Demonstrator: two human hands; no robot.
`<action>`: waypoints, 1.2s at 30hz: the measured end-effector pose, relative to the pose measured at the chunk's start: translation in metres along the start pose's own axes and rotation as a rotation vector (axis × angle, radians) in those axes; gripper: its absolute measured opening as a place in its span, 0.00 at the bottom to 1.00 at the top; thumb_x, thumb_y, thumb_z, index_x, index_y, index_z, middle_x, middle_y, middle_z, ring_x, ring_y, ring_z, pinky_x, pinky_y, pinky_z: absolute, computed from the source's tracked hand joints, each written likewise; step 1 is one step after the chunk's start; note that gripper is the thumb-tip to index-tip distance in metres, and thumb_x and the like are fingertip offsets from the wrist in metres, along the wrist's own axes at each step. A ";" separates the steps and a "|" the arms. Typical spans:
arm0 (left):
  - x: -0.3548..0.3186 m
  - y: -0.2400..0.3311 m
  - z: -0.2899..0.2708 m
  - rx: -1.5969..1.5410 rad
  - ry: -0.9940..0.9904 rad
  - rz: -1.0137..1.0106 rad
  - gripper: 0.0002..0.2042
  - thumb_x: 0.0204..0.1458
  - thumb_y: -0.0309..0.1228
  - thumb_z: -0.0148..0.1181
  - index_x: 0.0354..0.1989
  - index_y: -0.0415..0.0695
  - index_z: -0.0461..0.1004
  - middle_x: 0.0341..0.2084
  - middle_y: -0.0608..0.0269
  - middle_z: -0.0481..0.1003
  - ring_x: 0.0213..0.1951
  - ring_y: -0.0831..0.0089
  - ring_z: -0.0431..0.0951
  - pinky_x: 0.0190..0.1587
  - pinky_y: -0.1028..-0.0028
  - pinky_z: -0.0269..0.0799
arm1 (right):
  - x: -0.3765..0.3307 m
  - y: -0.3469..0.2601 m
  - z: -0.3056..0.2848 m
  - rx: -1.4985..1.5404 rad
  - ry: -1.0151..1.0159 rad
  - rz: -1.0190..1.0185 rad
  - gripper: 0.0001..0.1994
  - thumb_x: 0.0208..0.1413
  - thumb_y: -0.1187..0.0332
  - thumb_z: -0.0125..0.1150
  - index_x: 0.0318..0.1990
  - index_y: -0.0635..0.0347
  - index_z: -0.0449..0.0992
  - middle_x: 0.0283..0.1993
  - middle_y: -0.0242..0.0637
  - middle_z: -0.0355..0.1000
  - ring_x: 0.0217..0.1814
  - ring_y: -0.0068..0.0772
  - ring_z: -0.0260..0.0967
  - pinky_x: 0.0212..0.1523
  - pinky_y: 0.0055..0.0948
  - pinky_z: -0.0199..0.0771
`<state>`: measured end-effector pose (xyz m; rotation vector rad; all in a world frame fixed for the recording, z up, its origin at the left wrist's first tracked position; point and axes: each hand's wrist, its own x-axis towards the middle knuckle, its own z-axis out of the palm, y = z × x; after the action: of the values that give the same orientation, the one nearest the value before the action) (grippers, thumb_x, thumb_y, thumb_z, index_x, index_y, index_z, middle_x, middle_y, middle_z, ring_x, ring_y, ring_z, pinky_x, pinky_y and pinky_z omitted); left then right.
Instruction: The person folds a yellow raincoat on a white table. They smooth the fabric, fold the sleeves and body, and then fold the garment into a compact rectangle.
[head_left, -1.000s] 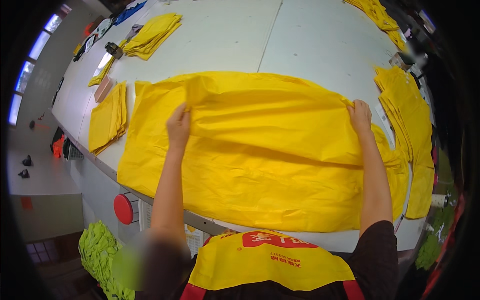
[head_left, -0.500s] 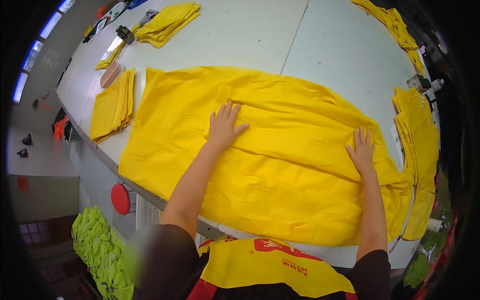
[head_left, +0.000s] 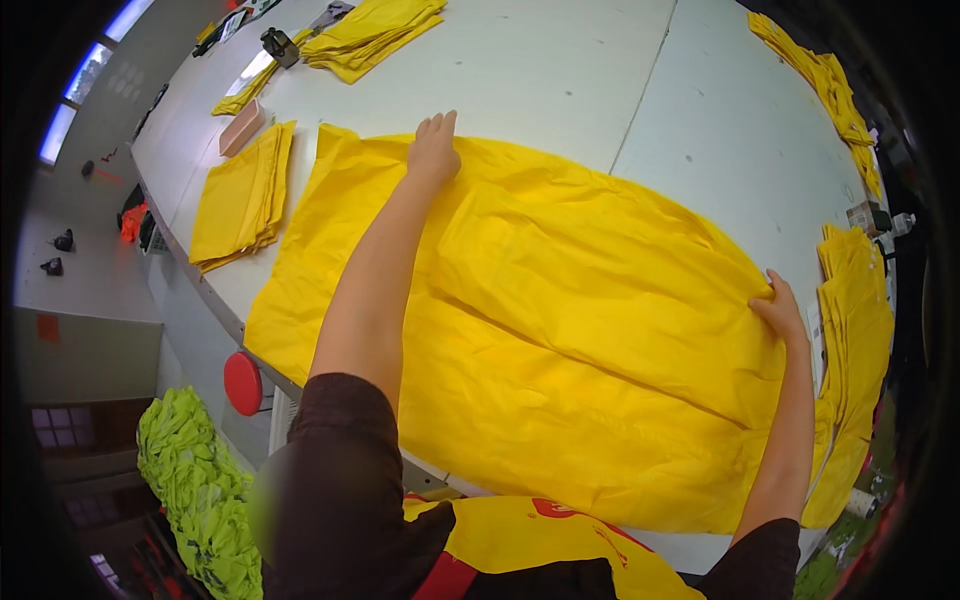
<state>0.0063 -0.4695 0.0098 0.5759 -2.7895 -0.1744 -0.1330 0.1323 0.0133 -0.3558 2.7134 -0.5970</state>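
1. One pink box (head_left: 241, 128), contents too small to tell, sits by the left edge of the bench (head_left: 540, 90), just beside a folded yellow stack (head_left: 240, 195).
2. Yellow cloth (head_left: 600, 290) spreads along the bench's near edge.
3. Left hand (head_left: 434, 150) at the cloth's far edge, fingers extended; cannot tell its grip's opening or hold.
4. Right hand (head_left: 782, 308) at the cloth's right end; grip likewise unclear.
5. White surface stretches beyond the cloth toward the bench's far side.

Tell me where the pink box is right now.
In the head view, the pink box sits at the upper left on the white table, just beyond the folded yellow stack, left of the left hand.
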 end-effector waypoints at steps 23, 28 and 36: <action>-0.269 -0.089 -0.198 0.195 0.036 0.495 0.16 0.32 0.21 0.55 0.35 0.47 0.70 0.18 0.64 0.66 0.23 0.64 0.70 0.25 0.67 0.65 | -0.358 -0.044 0.000 -0.469 0.254 -0.549 0.26 0.31 0.82 0.56 0.47 0.64 0.70 0.25 0.44 0.61 0.31 0.50 0.59 0.36 0.41 0.61; -0.401 -0.116 -0.125 0.144 0.042 0.298 0.19 0.36 0.22 0.51 0.42 0.45 0.70 0.22 0.62 0.66 0.29 0.64 0.69 0.36 0.66 0.64 | -0.404 -0.043 0.082 -0.391 -0.014 -0.361 0.34 0.35 0.66 0.66 0.54 0.63 0.63 0.38 0.46 0.62 0.43 0.51 0.58 0.50 0.44 0.57; -0.384 -0.156 -0.129 0.251 0.210 0.218 0.16 0.40 0.22 0.51 0.41 0.45 0.70 0.39 0.62 0.70 0.46 0.64 0.68 0.51 0.57 0.58 | -0.394 -0.055 0.140 -0.511 -0.054 -0.358 0.31 0.41 0.68 0.61 0.57 0.60 0.60 0.65 0.52 0.46 0.66 0.55 0.43 0.58 0.47 0.53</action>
<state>0.4402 -0.4646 0.0078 0.3191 -2.6584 0.2703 0.2876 0.1559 0.0252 -0.9814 2.7339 0.0399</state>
